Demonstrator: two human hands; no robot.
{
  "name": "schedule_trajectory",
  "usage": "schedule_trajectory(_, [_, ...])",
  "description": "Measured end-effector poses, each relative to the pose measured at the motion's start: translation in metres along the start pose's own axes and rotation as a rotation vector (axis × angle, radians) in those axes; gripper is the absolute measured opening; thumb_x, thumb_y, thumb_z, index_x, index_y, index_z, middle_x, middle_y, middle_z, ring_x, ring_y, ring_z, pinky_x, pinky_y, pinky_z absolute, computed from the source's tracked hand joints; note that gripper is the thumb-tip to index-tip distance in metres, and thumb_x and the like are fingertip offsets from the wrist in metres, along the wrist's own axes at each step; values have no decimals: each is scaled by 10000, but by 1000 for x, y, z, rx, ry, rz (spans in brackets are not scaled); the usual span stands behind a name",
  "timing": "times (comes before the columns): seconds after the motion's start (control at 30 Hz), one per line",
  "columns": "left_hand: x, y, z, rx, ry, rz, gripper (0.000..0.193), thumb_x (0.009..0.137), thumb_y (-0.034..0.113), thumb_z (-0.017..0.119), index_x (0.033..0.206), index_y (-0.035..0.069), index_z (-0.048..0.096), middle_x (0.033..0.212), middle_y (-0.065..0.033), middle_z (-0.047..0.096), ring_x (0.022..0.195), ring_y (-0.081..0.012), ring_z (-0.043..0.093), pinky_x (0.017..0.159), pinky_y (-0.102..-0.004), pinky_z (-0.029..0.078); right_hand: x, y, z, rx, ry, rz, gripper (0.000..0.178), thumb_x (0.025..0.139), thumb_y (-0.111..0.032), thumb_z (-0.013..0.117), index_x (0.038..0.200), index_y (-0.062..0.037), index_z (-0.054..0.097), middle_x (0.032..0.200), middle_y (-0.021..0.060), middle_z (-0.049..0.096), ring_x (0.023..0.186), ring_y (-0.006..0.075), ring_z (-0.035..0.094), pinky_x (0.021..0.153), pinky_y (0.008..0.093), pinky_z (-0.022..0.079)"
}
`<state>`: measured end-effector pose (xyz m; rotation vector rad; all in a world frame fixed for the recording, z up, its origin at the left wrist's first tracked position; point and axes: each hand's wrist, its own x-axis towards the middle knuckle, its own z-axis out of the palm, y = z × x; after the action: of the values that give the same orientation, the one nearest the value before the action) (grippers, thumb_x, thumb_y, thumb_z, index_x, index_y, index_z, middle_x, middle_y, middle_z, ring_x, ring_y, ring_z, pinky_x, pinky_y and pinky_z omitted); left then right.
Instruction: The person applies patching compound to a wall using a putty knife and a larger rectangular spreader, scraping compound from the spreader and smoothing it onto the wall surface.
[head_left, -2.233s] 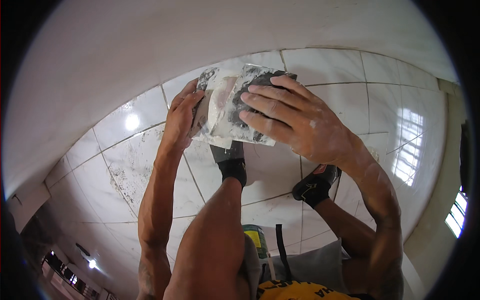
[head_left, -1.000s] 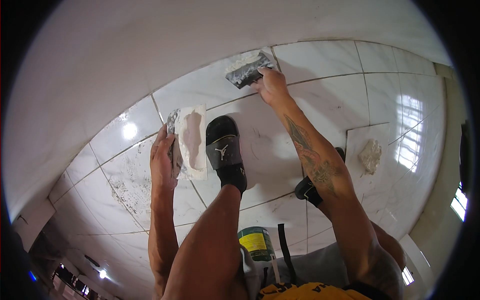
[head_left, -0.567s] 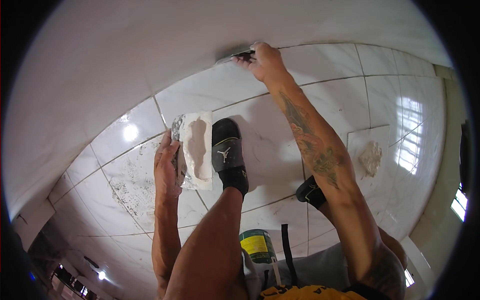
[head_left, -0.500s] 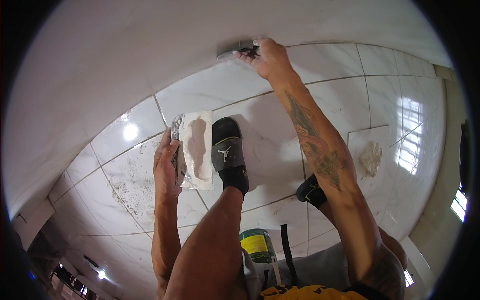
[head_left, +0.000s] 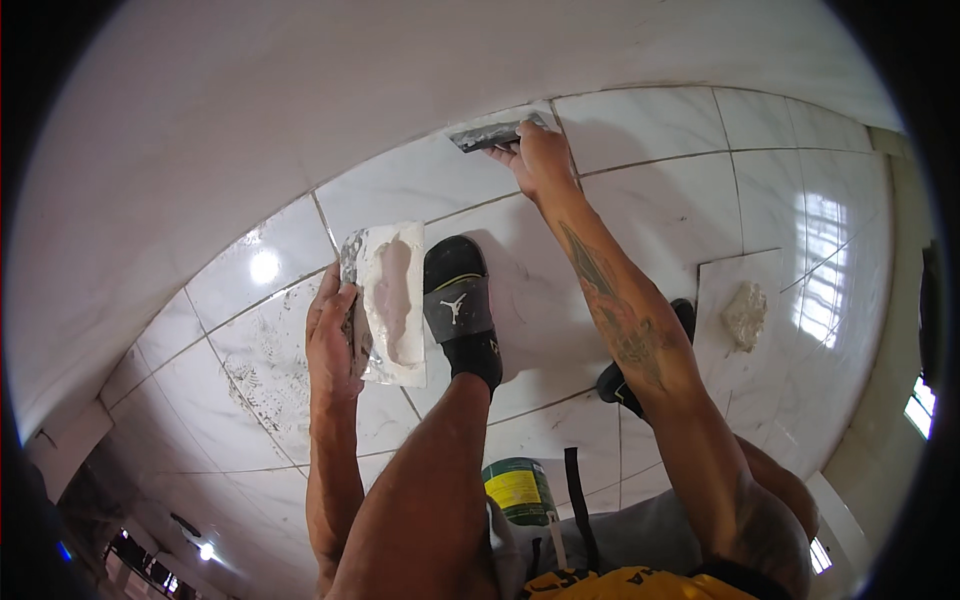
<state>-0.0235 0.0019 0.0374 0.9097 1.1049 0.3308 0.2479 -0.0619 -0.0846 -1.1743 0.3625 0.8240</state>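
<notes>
In the head view, your left grip (head_left: 333, 338) is clamped on the dark edge of a broad putty spatula (head_left: 413, 374), thumb over the near side. Its pale blade lies face up and carries a thick bed of white putty (head_left: 404, 343) with a long hollow pressed down the middle. You have it just left of your black slide sandal (head_left: 458, 305), above the marbled tile floor (head_left: 655, 225).

Your right grip (head_left: 541, 160) is closed around a second, dark spatula (head_left: 482, 135) near the foot of the white wall (head_left: 340, 100). Its face is streaked with pale putty; you may have its far edge touching the wall or tiles, but at this angle I can't be sure.

To the right of your tattooed forearm (head_left: 628, 315), a lump of putty (head_left: 744, 316) sits on a flat, pale square slab (head_left: 713, 285). Close to your shorts (head_left: 640, 530) stands a green tub (head_left: 520, 515) with a yellow label. On your left, dark smears (head_left: 252, 372) mark the tiles.
</notes>
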Motion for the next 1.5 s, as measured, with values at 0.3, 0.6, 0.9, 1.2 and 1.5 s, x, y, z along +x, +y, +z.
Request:
schedule_trajectory(0.3, [5, -4, -11, -88, -70, 1, 497, 919, 142, 382, 1356, -90, 336, 1293, -180, 484, 1173, -221, 483, 998, -300, 353, 7, -22, 24, 22, -165, -41, 349, 905, -44, 340, 1172, 180, 327, 1165, 298, 423, 1085, 426, 478, 942, 573, 464])
schedule_trajectory(0.6, [1, -2, -12, -36, -35, 25, 510, 922, 163, 394, 1357, -95, 331, 1299, -178, 478, 1181, -221, 477, 1003, -300, 348, -52, -63, 4, -35, -255, -163, 356, 879, -26, 357, 1147, 207, 325, 1181, 283, 398, 1121, 409, 455, 910, 551, 495])
schedule_trajectory(0.9, [0, -5, -10, -61, -62, 48, 509, 915, 144, 401, 1355, -102, 329, 1286, -178, 487, 1153, -214, 495, 981, -286, 369, 13, -33, -20, -68, -114, -50, 343, 877, -23, 346, 1148, 187, 335, 1174, 301, 410, 1074, 429, 485, 909, 556, 499])
schedule_trajectory(1.2, [-1, 0, -4, -45, -17, 18, 507, 929, 164, 392, 1352, -108, 327, 1305, -179, 470, 1186, -217, 472, 1012, -304, 340, 5, -67, 17, 15, -160, -97, 324, 889, -34, 375, 1122, 182, 312, 1183, 326, 380, 1106, 471, 436, 923, 591, 477])
schedule_trajectory(1.5, [-3, -1, -7, -62, -55, 16, 534, 929, 176, 397, 1367, -112, 294, 1325, -188, 447, 1206, -227, 457, 1019, -310, 338, -78, -124, 44, -253, -343, -344, 240, 857, -14, 353, 956, 196, 414, 996, 238, 473, 950, 369, 572, 874, 452, 557])
